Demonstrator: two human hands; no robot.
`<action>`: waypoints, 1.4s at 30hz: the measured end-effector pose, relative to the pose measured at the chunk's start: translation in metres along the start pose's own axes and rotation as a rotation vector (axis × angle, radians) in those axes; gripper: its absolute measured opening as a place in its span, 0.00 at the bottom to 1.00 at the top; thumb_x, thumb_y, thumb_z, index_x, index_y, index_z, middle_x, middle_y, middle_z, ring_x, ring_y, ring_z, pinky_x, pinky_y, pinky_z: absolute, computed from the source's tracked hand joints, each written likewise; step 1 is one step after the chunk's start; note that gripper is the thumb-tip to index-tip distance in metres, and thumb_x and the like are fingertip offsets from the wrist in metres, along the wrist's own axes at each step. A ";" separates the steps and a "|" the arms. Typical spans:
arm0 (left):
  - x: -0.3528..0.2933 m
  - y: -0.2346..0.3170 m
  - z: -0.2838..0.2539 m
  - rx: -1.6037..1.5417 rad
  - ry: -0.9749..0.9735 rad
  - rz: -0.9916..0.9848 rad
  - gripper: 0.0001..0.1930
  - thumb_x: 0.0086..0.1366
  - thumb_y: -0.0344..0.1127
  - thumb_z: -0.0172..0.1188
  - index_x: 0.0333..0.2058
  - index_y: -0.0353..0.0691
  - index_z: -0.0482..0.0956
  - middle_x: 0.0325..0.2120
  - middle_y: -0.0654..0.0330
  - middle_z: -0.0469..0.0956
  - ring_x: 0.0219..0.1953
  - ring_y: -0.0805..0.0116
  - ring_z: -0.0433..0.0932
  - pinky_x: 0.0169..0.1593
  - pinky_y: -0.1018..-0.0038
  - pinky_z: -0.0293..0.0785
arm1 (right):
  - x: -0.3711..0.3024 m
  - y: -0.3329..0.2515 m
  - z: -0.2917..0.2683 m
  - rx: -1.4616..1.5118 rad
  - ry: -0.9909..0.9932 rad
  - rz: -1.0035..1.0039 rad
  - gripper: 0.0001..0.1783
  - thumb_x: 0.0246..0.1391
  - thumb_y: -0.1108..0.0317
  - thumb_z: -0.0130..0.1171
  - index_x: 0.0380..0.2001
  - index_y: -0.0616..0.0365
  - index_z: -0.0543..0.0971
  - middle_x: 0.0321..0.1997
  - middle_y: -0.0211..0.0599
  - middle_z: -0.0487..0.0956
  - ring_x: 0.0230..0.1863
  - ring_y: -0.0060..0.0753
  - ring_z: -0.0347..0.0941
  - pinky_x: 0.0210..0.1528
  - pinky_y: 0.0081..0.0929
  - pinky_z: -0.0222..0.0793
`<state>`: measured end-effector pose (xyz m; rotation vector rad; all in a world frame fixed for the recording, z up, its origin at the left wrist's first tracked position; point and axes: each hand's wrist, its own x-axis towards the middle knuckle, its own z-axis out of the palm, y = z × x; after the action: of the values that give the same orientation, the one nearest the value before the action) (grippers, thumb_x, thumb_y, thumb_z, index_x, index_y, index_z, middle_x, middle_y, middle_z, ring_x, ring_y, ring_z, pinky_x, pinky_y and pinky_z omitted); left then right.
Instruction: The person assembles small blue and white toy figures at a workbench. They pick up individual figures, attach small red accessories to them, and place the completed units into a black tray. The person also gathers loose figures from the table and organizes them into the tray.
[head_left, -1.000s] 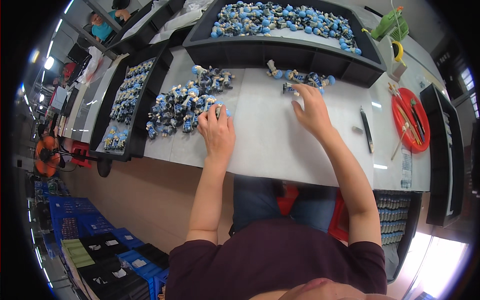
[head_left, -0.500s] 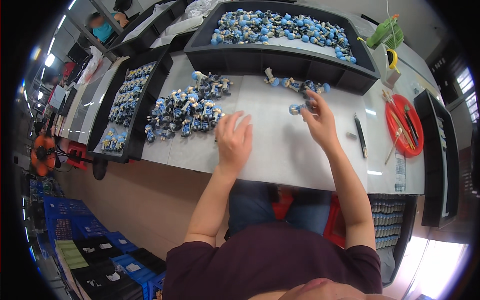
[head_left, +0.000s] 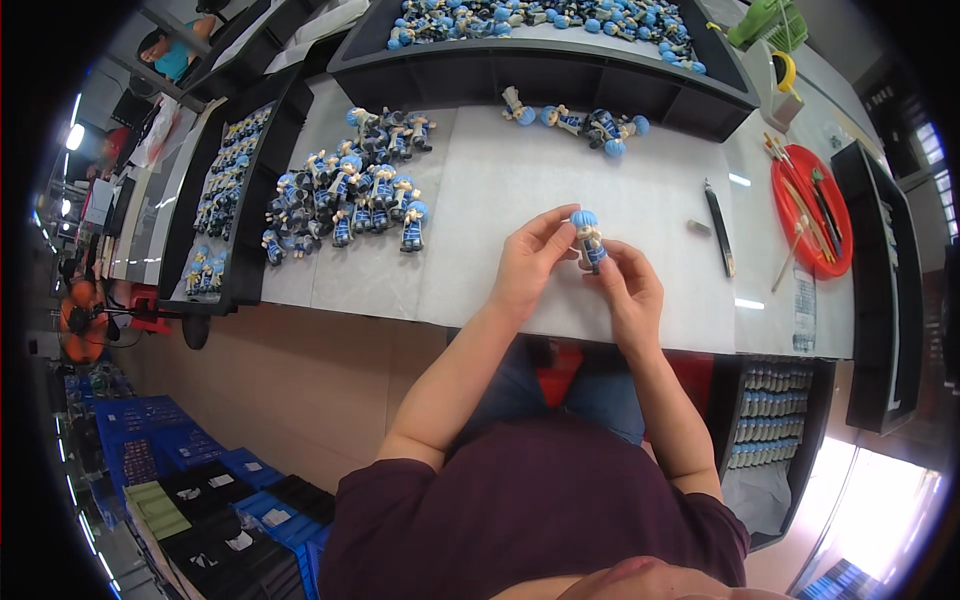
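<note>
A small blue-haired figurine (head_left: 588,240) in blue clothing stands upright between my two hands, above the near part of the white table. My left hand (head_left: 534,256) pinches it near the head. Lower down, the fingers of my right hand (head_left: 630,290) grip its body and legs. To the left lies a dense cluster of similar figurines (head_left: 345,190), one of them standing a little apart at its right edge. Beyond my hands, several more figurines (head_left: 600,125) lie in a loose row before a large black tray.
The large black tray (head_left: 540,75) at the back holds many figurines. A narrower black tray (head_left: 262,190) with rows of figurines stands left. On the right lie a black pen-like tool (head_left: 718,228), an eraser-like block (head_left: 698,228), a red dish (head_left: 835,200) with brushes, and a tape dispenser (head_left: 780,95).
My right hand has brought a figurine from the loose row toward me. The left hand has moved right from beside the cluster and now holds it too. The view has shifted slightly.
</note>
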<state>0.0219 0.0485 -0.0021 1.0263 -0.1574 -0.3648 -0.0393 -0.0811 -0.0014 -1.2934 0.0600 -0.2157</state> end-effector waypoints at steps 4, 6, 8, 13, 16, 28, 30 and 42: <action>-0.001 -0.001 -0.001 0.007 -0.005 0.007 0.16 0.64 0.33 0.50 0.50 0.35 0.70 0.37 0.60 0.76 0.37 0.74 0.74 0.42 0.76 0.71 | 0.000 -0.001 -0.001 -0.005 -0.019 0.019 0.15 0.59 0.70 0.47 0.46 0.68 0.69 0.40 0.42 0.75 0.40 0.28 0.73 0.41 0.25 0.72; -0.001 0.000 -0.001 -0.004 0.007 -0.011 0.16 0.65 0.33 0.50 0.50 0.35 0.70 0.37 0.60 0.76 0.37 0.73 0.74 0.43 0.75 0.71 | 0.000 -0.002 -0.001 -0.022 -0.021 0.019 0.15 0.60 0.69 0.46 0.46 0.68 0.69 0.40 0.42 0.75 0.40 0.28 0.73 0.41 0.25 0.72; -0.001 0.001 0.000 -0.019 0.018 -0.026 0.16 0.65 0.33 0.50 0.49 0.34 0.70 0.37 0.60 0.76 0.37 0.73 0.74 0.43 0.75 0.71 | -0.001 -0.002 0.000 -0.031 -0.027 0.012 0.15 0.60 0.69 0.46 0.46 0.68 0.69 0.40 0.42 0.75 0.40 0.29 0.73 0.41 0.25 0.72; -0.001 0.003 0.003 -0.043 0.026 -0.037 0.15 0.65 0.33 0.50 0.49 0.34 0.71 0.37 0.59 0.76 0.38 0.73 0.74 0.43 0.75 0.71 | -0.002 -0.004 0.001 -0.038 -0.025 0.012 0.15 0.60 0.69 0.46 0.46 0.68 0.69 0.39 0.42 0.75 0.40 0.29 0.74 0.41 0.25 0.72; -0.001 0.001 0.002 -0.046 0.023 -0.036 0.15 0.65 0.34 0.50 0.48 0.34 0.71 0.37 0.59 0.76 0.38 0.73 0.74 0.43 0.75 0.71 | -0.002 -0.005 0.001 -0.046 -0.024 0.010 0.15 0.60 0.68 0.46 0.46 0.68 0.70 0.39 0.42 0.76 0.39 0.29 0.74 0.40 0.25 0.72; 0.000 0.000 -0.001 -0.054 0.014 -0.042 0.15 0.64 0.33 0.51 0.48 0.33 0.72 0.37 0.59 0.76 0.38 0.72 0.74 0.43 0.74 0.71 | -0.004 -0.003 0.000 -0.053 -0.003 -0.011 0.15 0.59 0.69 0.48 0.45 0.68 0.69 0.39 0.43 0.75 0.37 0.28 0.73 0.39 0.24 0.71; 0.000 0.000 0.000 -0.061 0.019 -0.041 0.15 0.64 0.33 0.50 0.48 0.33 0.72 0.37 0.59 0.76 0.38 0.72 0.74 0.43 0.74 0.71 | -0.004 -0.003 0.000 -0.052 -0.001 -0.012 0.15 0.59 0.69 0.48 0.46 0.69 0.69 0.39 0.43 0.75 0.37 0.29 0.73 0.38 0.24 0.71; -0.001 0.001 -0.002 -0.046 0.033 -0.071 0.15 0.64 0.31 0.49 0.48 0.33 0.71 0.39 0.57 0.76 0.40 0.72 0.74 0.45 0.75 0.71 | -0.005 0.001 -0.002 -0.021 0.028 -0.020 0.17 0.54 0.74 0.54 0.47 0.67 0.68 0.42 0.41 0.73 0.38 0.28 0.73 0.39 0.22 0.71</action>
<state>0.0222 0.0506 -0.0017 0.9938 -0.0831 -0.4141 -0.0441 -0.0819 -0.0034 -1.3119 0.0731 -0.2507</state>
